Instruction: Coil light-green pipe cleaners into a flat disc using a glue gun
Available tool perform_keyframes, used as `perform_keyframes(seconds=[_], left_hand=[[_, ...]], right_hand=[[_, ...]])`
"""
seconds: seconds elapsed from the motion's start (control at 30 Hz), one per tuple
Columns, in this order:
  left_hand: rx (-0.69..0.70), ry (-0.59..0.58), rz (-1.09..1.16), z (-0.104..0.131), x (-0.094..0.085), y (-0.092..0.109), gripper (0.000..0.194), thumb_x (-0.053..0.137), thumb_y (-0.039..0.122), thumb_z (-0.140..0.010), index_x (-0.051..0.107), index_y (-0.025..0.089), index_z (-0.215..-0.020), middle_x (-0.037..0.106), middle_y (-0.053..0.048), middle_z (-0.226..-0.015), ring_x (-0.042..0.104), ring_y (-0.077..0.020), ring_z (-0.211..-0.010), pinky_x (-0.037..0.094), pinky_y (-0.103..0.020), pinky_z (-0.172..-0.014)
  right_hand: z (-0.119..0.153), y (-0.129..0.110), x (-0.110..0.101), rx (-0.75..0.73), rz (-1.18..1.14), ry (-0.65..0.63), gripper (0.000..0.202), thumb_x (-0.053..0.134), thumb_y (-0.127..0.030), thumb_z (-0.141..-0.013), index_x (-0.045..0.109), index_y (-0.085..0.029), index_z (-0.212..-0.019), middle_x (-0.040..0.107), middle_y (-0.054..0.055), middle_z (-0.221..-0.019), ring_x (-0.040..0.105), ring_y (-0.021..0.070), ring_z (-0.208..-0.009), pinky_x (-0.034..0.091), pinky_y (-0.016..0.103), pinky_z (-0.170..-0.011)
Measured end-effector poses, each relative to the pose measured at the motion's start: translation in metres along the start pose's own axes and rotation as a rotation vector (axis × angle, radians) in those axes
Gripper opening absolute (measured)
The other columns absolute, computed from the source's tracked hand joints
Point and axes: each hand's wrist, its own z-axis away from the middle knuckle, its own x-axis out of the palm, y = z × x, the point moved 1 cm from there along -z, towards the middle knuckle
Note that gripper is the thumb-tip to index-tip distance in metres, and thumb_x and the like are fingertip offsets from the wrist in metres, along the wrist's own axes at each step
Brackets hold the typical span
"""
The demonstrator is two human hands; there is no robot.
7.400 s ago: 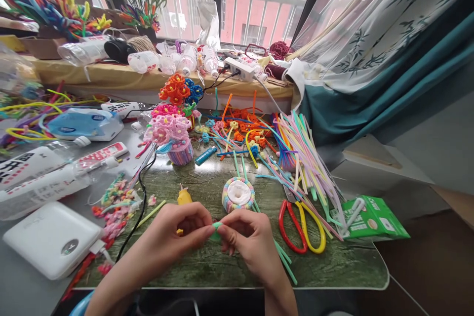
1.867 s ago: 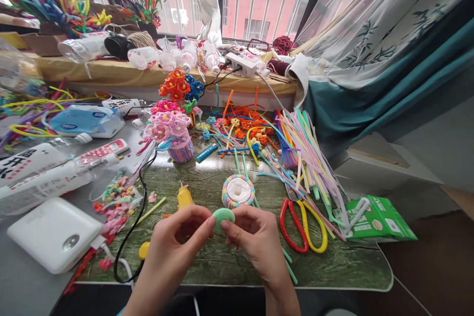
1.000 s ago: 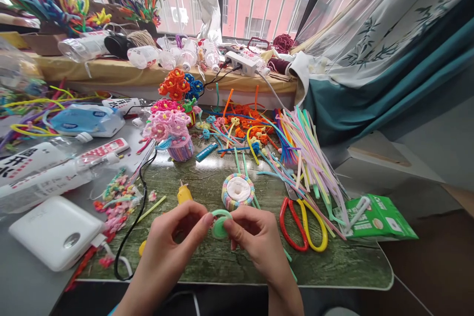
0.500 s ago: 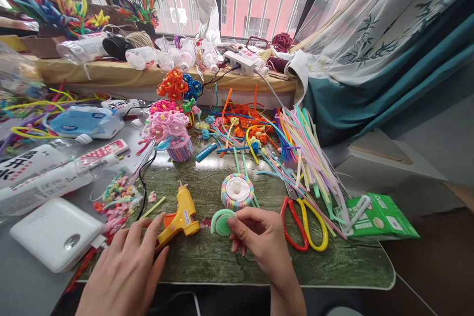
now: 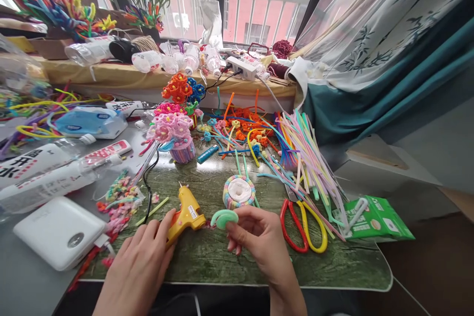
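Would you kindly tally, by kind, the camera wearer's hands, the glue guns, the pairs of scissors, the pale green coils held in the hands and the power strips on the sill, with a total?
Hands: 2 (left hand, right hand)
Yellow glue gun: 1
Scissors: 1 pair
Green coil: 1
Power strip: 1
Total: 6

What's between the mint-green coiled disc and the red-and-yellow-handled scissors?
The right hand, pinching the disc by its side nearer the scissors; head view.

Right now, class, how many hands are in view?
2: the left hand on the yellow glue gun, the right hand pinching the green coil; no others show.
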Motion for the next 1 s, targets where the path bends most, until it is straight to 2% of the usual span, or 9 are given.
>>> perform_keyframes(seconds=[0.13,0.2,0.23,0.33,0.4,0.47,0.57,0.77,1.0], left_hand=[[0.12,0.179,0.225,-0.003,-0.023,0.006,0.041,0.051,0.046,-0.097,0.068,0.022,-0.125,0.074,-0.013,-0.114,0.072,-0.0334,-0.099,0.058,-0.045,-0.082],[0.156,0.255,0.438,-0.01,-0.037,0.018,0.036,0.054,0.045,-0.098,0.064,0.027,-0.128,0.072,-0.008,-0.118,0.072,-0.0258,-0.104,0.056,-0.032,-0.085],[0.186,0.237,0.534,-0.014,-0.042,0.026,0.03,0.058,0.043,-0.097,0.066,0.03,-0.123,0.073,-0.006,-0.117,0.073,-0.0218,-0.101,0.056,-0.026,-0.083],[0.199,0.219,0.732,-0.025,-0.05,0.046,0.012,0.062,0.031,-0.095,0.073,0.028,-0.097,0.076,-0.001,-0.092,0.072,-0.0171,-0.082,0.054,-0.021,-0.075],[0.134,0.199,0.817,-0.03,-0.05,0.053,0.013,0.063,0.028,-0.093,0.074,0.025,-0.087,0.074,0.001,-0.077,0.069,-0.0152,-0.067,0.053,-0.02,-0.066],[0.058,0.159,0.912,-0.033,-0.048,0.056,0.014,0.065,0.029,-0.091,0.075,0.024,-0.083,0.073,0.002,-0.069,0.066,-0.0141,-0.057,0.051,-0.02,-0.059],[-0.02,0.091,1.045,-0.033,-0.048,0.057,0.013,0.068,0.031,-0.088,0.078,0.025,-0.082,0.076,0.002,-0.07,0.069,-0.0149,-0.058,0.052,-0.019,-0.057],[-0.163,0.135,1.015,-0.033,-0.054,0.06,0.023,0.068,0.038,-0.086,0.075,0.024,-0.07,0.072,0.003,-0.064,0.064,-0.0139,-0.056,0.047,-0.02,-0.056],[-0.085,0.151,0.93,-0.036,-0.054,0.062,0.022,0.066,0.038,-0.088,0.075,0.025,-0.073,0.071,0.004,-0.064,0.06,-0.0135,-0.056,0.044,-0.021,-0.054]], right_hand=[[0.005,-0.004,0.001,-0.103,0.312,-0.003,0.009,0.084,-0.021,-0.072,0.076,-0.017,-0.071,0.064,-0.003,-0.058,0.056,0.0105,-0.052,0.044,0.019,-0.051],[0.008,-0.006,0.002,-0.152,0.436,-0.031,0.007,0.079,-0.016,-0.073,0.074,-0.017,-0.07,0.066,-0.002,-0.064,0.057,0.0115,-0.058,0.047,0.02,-0.056],[0.009,-0.006,0.004,-0.153,0.453,-0.048,0.006,0.078,-0.015,-0.073,0.073,-0.017,-0.071,0.068,-0.002,-0.067,0.06,0.0126,-0.06,0.049,0.021,-0.059],[0.008,-0.003,0.007,-0.101,0.338,-0.048,0.006,0.078,-0.018,-0.076,0.072,-0.018,-0.076,0.073,0.0,-0.072,0.068,0.0167,-0.065,0.056,0.025,-0.066],[0.006,0.001,0.009,-0.081,0.203,-0.007,0.014,0.084,-0.025,-0.074,0.072,-0.018,-0.077,0.074,0.001,-0.072,0.071,0.0181,-0.066,0.058,0.027,-0.067],[0.002,0.006,0.01,-0.085,0.076,0.033,0.022,0.089,-0.032,-0.072,0.073,-0.018,-0.078,0.076,0.002,-0.073,0.071,0.0179,-0.064,0.059,0.027,-0.065],[-0.002,0.011,0.012,-0.08,-0.052,0.051,0.028,0.092,-0.04,-0.069,0.077,-0.018,-0.079,0.078,0.004,-0.072,0.071,0.0182,-0.061,0.06,0.027,-0.06],[0.001,0.008,0.009,-0.068,-0.007,-0.003,0.025,0.094,-0.037,-0.068,0.082,-0.019,-0.081,0.079,0.003,-0.073,0.072,0.0182,-0.064,0.058,0.025,-0.063],[0.006,-0.002,0.004,-0.081,0.136,-0.002,0.02,0.093,-0.034,-0.07,0.082,-0.019,-0.079,0.077,0.001,-0.072,0.067,0.0148,-0.064,0.053,0.022,-0.064]])
